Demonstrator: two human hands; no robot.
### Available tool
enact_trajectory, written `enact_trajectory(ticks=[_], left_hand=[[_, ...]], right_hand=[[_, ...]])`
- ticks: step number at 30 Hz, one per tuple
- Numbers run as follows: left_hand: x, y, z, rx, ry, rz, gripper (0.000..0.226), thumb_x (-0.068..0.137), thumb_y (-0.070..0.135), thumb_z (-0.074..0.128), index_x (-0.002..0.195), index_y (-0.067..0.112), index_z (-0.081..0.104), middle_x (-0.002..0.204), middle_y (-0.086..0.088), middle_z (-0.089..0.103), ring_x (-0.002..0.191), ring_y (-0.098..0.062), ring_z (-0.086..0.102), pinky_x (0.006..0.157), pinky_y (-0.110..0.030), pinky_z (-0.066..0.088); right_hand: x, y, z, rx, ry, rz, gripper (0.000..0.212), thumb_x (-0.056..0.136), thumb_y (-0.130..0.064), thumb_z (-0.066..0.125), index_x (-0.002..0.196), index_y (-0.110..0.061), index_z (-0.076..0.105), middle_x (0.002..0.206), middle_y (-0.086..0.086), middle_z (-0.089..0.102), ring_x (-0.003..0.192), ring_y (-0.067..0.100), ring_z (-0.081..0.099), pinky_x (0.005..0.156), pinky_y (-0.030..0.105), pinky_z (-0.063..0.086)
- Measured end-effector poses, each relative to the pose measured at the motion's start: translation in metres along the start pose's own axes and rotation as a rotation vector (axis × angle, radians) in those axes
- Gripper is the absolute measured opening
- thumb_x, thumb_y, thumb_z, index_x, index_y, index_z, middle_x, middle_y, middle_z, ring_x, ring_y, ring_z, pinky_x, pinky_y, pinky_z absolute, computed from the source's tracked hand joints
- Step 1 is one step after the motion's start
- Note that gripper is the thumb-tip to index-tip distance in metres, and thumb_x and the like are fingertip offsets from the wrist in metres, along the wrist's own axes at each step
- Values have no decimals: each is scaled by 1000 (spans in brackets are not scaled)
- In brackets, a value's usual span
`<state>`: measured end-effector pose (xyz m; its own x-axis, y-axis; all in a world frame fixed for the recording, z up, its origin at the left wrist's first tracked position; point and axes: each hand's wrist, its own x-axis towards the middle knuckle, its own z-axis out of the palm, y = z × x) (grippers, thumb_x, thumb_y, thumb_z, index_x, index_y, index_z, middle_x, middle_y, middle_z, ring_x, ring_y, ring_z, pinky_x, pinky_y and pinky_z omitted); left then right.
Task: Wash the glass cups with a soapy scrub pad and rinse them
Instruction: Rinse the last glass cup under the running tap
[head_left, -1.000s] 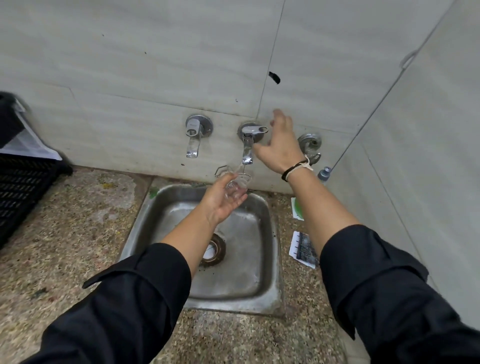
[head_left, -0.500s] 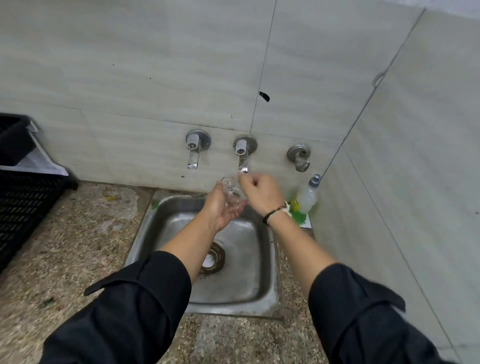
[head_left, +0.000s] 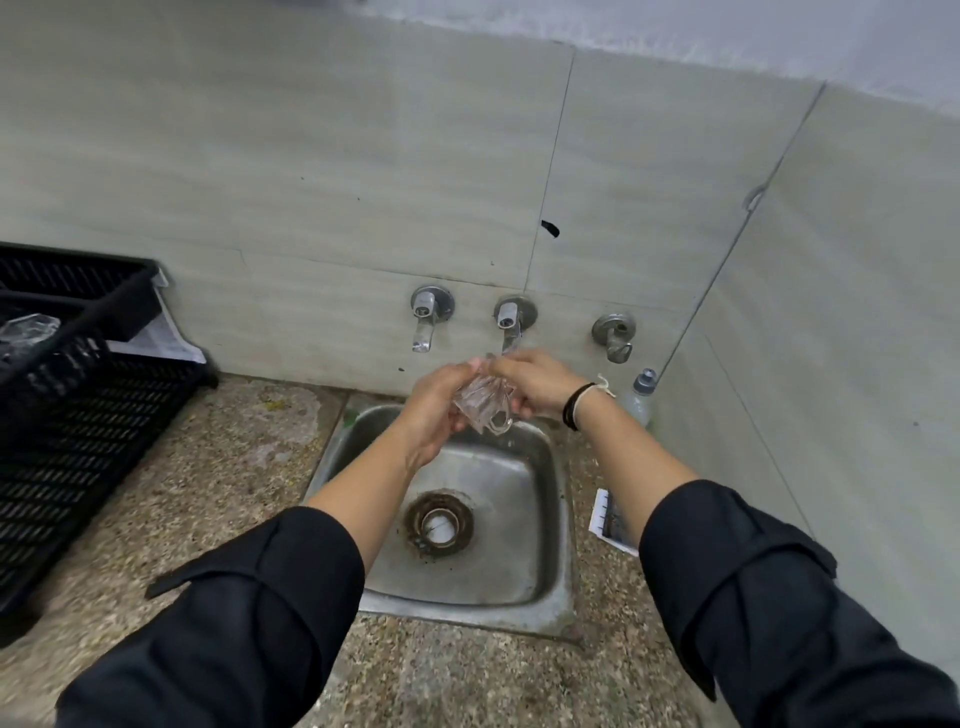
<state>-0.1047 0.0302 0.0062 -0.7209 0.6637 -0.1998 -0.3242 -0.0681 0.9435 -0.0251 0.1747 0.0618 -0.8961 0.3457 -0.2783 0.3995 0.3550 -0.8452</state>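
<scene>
A clear glass cup (head_left: 483, 405) with a handle is held over the steel sink (head_left: 558, 519), right under the middle tap (head_left: 511, 322), where water runs onto it. My left hand (head_left: 436, 405) grips the cup from the left side. My right hand (head_left: 535, 382) grips it from the right, fingers curled over its upper part. Another glass cup (head_left: 28, 330) lies in the black crate (head_left: 93, 415) at the far left. No scrub pad shows.
Two more taps, a left tap (head_left: 428, 317) and a right tap (head_left: 615, 335), stick out of the tiled wall. A soap bottle (head_left: 641, 395) stands in the right corner. A printed packet (head_left: 613, 522) lies on the speckled counter (head_left: 208, 493) right of the sink.
My right hand left the tap handle and came down onto the cup. Both hands now hold it under the running water. The view tilted up and widened.
</scene>
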Motion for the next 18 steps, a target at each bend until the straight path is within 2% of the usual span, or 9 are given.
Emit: enact_trajectory(ticks=[2, 3, 5, 7, 8, 10, 13, 15, 18], left_hand=[[-4, 14, 3, -28, -16, 29, 79, 85, 53, 78, 135, -5, 55, 124, -27, 68, 106, -40, 68, 85, -46, 55], [-8, 23, 6, -47, -20, 36, 81, 86, 52, 79, 136, -6, 53, 127, -26, 67, 114, -40, 67, 95, -49, 55], [-14, 38, 11, -73, -12, 48, 64, 92, 41, 76, 132, -5, 55, 127, -21, 68, 118, -34, 68, 101, -43, 55], [-20, 49, 8, -93, 31, 49, 33, 98, 17, 68, 124, 0, 56, 125, -22, 67, 112, -32, 70, 98, -39, 58], [-22, 52, 3, -76, 52, 61, 26, 99, 5, 65, 123, 1, 56, 125, -25, 65, 110, -34, 70, 96, -40, 59], [-30, 61, -8, 39, 101, 88, 31, 95, -10, 59, 123, 5, 55, 123, -26, 66, 101, -33, 72, 86, -37, 62], [-41, 79, -25, 263, 156, 187, 21, 96, 0, 63, 112, 14, 60, 116, -18, 69, 87, -24, 70, 68, -29, 58], [-49, 98, -31, 330, 162, 267, 14, 98, 6, 65, 106, 17, 62, 105, -14, 68, 82, -20, 68, 61, -24, 55], [-63, 126, -40, 375, 135, 347, 10, 98, 10, 66, 101, 19, 63, 96, -6, 67, 78, -16, 68, 61, -24, 55]], right_hand=[[-5, -18, -11, 33, 17, -41, 23, 97, -31, 60, 99, -8, 63, 73, 14, 59, 54, 21, 55, 48, 30, 51], [-9, -27, -17, 36, 34, -58, 18, 96, -25, 60, 98, -7, 62, 72, 13, 59, 54, 21, 57, 51, 31, 53], [-18, -44, -26, -2, 76, -98, 18, 96, -22, 61, 100, -4, 61, 68, 11, 60, 53, 21, 59, 55, 33, 57], [-27, -56, -35, -88, 141, -144, 19, 93, -22, 64, 99, -5, 59, 66, 11, 63, 50, 20, 62, 57, 34, 60], [-32, -62, -39, -139, 182, -163, 20, 90, -24, 65, 96, -6, 58, 66, 11, 65, 50, 19, 64, 58, 36, 61], [-40, -73, -48, -194, 246, -177, 23, 86, -26, 67, 95, -7, 58, 68, 10, 68, 52, 20, 68, 63, 39, 63], [-55, -90, -56, -166, 287, -203, 27, 87, -23, 69, 103, -2, 61, 73, 11, 68, 55, 19, 67, 63, 36, 63], [-66, -101, -57, -188, 326, -218, 27, 85, -25, 71, 102, -7, 64, 77, 11, 70, 58, 18, 71, 65, 34, 63], [-81, -115, -49, -178, 378, -223, 27, 81, -30, 74, 101, -13, 66, 78, 10, 73, 64, 21, 75, 75, 41, 64]])
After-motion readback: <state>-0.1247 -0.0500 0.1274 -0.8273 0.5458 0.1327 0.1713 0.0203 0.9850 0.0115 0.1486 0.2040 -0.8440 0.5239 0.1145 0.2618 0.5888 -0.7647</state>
